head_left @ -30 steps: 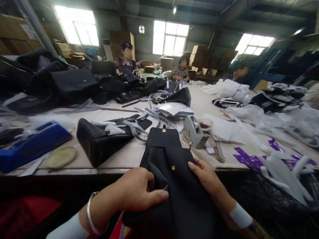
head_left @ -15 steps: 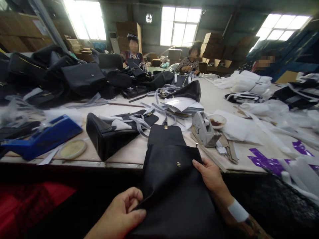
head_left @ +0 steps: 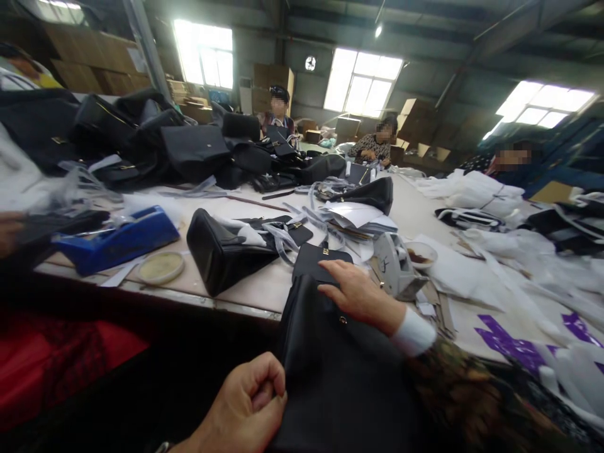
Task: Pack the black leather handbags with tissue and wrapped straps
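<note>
A black handbag (head_left: 349,390) lies in front of me, its near part below the table's front edge and its flap (head_left: 306,261) turned back over the tabletop. A small round metal snap (head_left: 343,319) shows on its front, and a gold-coloured clasp (head_left: 325,251) sits at the flap's far end. My left hand (head_left: 252,399) is closed on the bag's left side edge. Across the base of the flap reaches my right hand (head_left: 361,296), fingers stretched out and resting at the bag's top. Another black handbag (head_left: 226,258) with white wrapping lies to the left.
A blue tape dispenser (head_left: 120,236) and a round yellowish dish (head_left: 161,268) stand left. A grey tape dispenser (head_left: 394,264), papers (head_left: 361,214) and a small bowl (head_left: 419,255) are right. Black bags (head_left: 195,151) pile up behind. Several people work around the table; one hand (head_left: 10,233) shows far left.
My right hand has left the bag's right edge and moved up and left onto its top. My left hand still grips the left side. The camera view has shifted, bringing another person in at left.
</note>
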The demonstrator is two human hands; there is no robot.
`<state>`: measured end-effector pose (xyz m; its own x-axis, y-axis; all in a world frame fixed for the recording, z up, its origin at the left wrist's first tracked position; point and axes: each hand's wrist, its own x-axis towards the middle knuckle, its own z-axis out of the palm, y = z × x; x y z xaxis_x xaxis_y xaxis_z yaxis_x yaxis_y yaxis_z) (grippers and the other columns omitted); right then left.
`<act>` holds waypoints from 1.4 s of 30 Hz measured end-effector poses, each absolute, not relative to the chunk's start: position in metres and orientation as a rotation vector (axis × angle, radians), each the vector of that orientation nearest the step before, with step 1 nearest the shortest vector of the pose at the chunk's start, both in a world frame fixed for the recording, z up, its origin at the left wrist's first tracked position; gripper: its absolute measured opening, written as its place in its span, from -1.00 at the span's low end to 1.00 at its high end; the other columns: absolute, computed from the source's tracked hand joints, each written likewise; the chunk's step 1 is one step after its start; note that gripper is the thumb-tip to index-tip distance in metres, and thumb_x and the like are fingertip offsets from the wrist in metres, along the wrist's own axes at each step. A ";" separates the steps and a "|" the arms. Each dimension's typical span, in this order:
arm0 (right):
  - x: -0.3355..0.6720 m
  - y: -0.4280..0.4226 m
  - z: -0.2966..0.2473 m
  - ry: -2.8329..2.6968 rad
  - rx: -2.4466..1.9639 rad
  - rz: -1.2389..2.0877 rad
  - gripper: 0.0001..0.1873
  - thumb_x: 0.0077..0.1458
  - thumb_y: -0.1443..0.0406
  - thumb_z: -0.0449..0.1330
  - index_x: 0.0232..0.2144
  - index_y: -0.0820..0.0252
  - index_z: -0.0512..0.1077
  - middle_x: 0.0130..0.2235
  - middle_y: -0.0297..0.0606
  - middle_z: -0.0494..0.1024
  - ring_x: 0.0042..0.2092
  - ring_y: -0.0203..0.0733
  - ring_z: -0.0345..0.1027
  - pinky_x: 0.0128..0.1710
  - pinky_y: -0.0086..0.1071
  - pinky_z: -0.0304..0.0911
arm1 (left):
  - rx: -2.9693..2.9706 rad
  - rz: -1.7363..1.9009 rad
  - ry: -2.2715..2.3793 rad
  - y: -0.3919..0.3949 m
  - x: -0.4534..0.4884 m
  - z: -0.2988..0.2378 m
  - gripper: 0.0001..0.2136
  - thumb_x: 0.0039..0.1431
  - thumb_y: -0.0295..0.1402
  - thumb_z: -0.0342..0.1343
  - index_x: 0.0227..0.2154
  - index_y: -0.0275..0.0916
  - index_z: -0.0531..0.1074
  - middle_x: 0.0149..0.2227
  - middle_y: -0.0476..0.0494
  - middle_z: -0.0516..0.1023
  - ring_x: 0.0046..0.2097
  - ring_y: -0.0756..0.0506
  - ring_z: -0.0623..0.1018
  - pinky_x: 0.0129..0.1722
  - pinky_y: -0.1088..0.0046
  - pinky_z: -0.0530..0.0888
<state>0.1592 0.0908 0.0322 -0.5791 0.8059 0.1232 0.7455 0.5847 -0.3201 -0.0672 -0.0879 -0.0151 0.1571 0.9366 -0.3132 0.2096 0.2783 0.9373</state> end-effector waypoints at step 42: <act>0.225 0.080 -0.071 -1.303 -1.626 0.838 -0.73 -0.07 0.06 0.23 -0.49 0.14 0.45 -0.42 -0.21 0.60 -0.31 0.03 0.51 -0.36 -0.25 0.34 | 1.880 0.542 1.841 0.087 -0.037 -0.057 -0.56 0.35 -0.24 -0.26 0.05 -0.48 0.31 0.06 -0.58 0.54 0.09 -0.32 0.57 0.07 0.21 0.44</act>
<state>0.2248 0.0804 -0.0707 0.2267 0.9739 0.0140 0.3917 -0.0781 -0.9168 -0.0374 0.0867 -0.0572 0.0312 0.9990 -0.0328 0.8217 -0.0069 0.5698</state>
